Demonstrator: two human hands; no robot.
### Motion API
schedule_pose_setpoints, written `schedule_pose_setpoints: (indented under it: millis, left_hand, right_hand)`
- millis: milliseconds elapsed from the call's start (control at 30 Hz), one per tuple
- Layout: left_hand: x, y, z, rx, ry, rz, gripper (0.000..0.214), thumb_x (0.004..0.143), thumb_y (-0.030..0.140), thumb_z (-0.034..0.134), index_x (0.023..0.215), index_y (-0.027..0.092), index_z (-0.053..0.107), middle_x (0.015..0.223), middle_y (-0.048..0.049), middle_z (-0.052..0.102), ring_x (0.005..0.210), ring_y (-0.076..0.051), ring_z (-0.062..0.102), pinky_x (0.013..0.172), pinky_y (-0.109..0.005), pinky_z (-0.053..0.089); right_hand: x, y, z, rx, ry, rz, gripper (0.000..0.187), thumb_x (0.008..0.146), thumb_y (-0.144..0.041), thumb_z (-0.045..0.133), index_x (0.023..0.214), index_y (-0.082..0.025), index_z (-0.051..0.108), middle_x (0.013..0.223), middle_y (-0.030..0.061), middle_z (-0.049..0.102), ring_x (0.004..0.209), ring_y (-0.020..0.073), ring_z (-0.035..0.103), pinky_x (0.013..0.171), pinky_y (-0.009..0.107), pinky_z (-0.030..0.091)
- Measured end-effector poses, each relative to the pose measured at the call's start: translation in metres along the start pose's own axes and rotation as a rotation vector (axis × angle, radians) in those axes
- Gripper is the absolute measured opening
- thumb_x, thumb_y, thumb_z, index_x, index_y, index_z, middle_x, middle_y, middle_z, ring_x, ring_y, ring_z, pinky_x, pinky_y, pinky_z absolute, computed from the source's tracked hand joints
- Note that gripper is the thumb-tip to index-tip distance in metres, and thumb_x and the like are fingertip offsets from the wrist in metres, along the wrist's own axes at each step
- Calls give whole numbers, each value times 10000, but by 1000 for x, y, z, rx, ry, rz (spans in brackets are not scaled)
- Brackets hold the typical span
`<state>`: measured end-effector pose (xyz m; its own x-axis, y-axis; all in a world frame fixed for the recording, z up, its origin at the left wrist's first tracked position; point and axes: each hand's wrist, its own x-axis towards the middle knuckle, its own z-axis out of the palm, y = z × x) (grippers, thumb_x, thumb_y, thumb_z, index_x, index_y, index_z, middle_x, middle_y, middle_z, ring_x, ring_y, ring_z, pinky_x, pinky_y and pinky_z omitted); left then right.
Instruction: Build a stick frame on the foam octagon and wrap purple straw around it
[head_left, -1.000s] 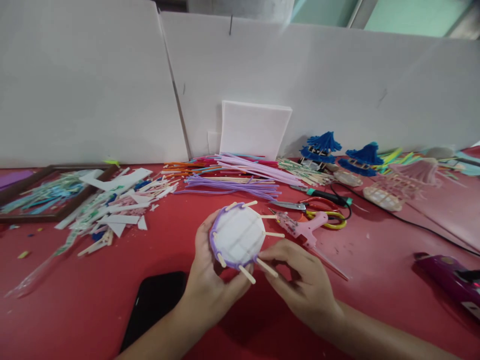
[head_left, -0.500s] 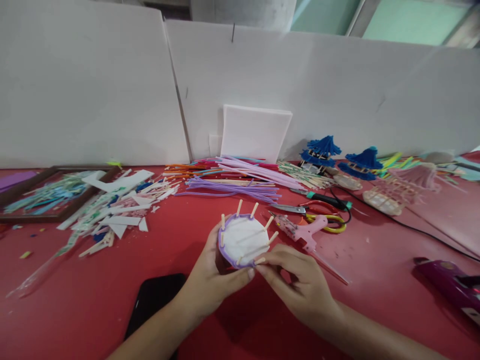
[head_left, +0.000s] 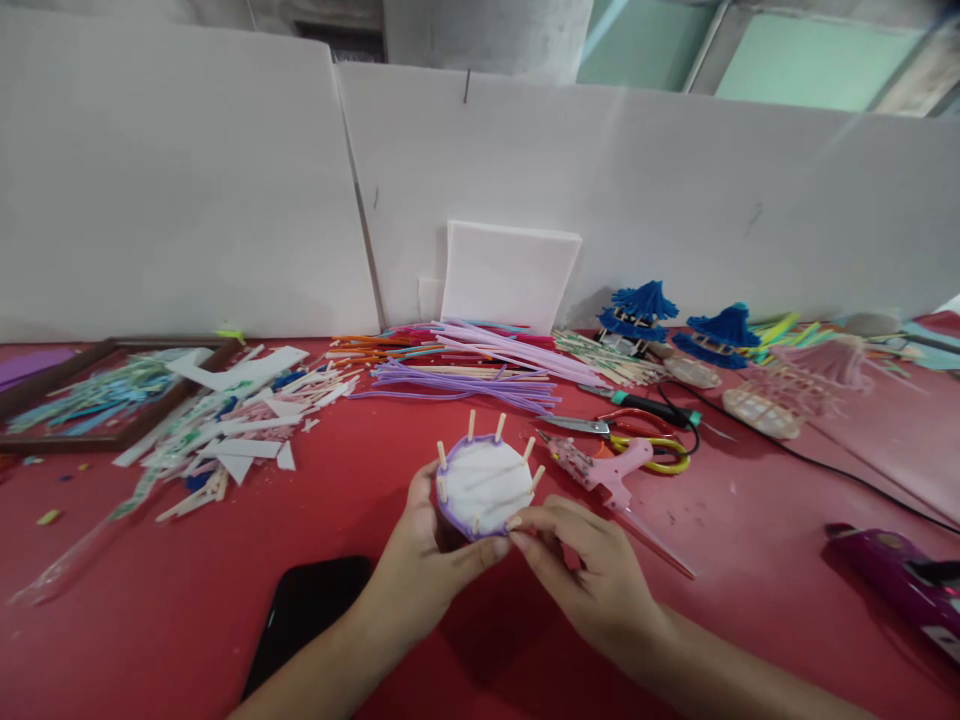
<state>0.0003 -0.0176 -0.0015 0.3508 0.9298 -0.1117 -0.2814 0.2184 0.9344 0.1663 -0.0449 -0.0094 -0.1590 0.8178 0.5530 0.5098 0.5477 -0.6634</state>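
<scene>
A round white disc (head_left: 487,485) with a purple fuzzy rim is tilted toward me above the red table. Several short wooden sticks stand up around its edge. My left hand (head_left: 427,550) is closed round the disc's left and lower side, its thumb along the near rim. At the lower right edge, my right hand (head_left: 581,560) pinches a short wooden stick (head_left: 514,523) between thumb and forefinger, against the purple rim. The stick's lower end is hidden by the fingertips.
Pipe cleaners (head_left: 465,385) lie behind the disc. A pink glue gun (head_left: 611,470) and scissors (head_left: 592,427) are to the right, with blue-roofed models (head_left: 641,305) beyond. A black phone (head_left: 307,610) lies near my left forearm; scraps (head_left: 240,420) and a purple tool (head_left: 900,570) flank the work.
The view has tipped up slightly, so the table things sit a little lower. The disc has turned slightly in my left hand; my right hand keeps pinching the stick at its edge.
</scene>
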Motion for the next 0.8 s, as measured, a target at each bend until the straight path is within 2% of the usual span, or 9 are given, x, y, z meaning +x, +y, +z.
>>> schedule_pose_setpoints:
  millis: [100,233,367,667,800]
  left_hand:
    - [1,0,-1,32,-24,7,589,656,191,769,1139,187,432,1168,-109,654,1065,-229,620,945,-372,454]
    - [2,4,-2,96,8,-9,501,664,180,760,1098,195,510,1095,-71,696,996,-220,652,905,-363,481]
    - [3,7,-1,82,-18,-34,419,646,138,757,1025,179,583,1035,-57,722,957,-221,665,883,-351,491]
    - [2,10,2,69,-62,-57,346,684,211,736,1002,151,617,1068,-80,715,996,-228,652,915,-351,471]
    - [2,11,3,61,-76,-90,360,683,221,741,1007,138,607,1069,-100,712,983,-230,656,887,-342,483]
  right_hand:
    - [0,1,0,-15,6,-7,107,824,-145,552,857,-177,648,643,0,613,540,103,551,516,183,472]
    - [1,-1,1,-23,20,1,118,819,-145,546,856,-179,653,623,-2,609,517,102,543,483,184,461]
    - [5,-4,2,-19,36,-15,125,815,-140,546,853,-183,658,646,6,630,539,109,565,500,188,478]
    - [1,1,-3,-85,-27,-105,134,848,-135,533,915,-170,644,708,20,639,615,112,595,576,189,487]
    - [1,3,-3,-109,-31,-132,141,858,-146,518,913,-178,643,692,19,637,596,113,591,560,194,485]
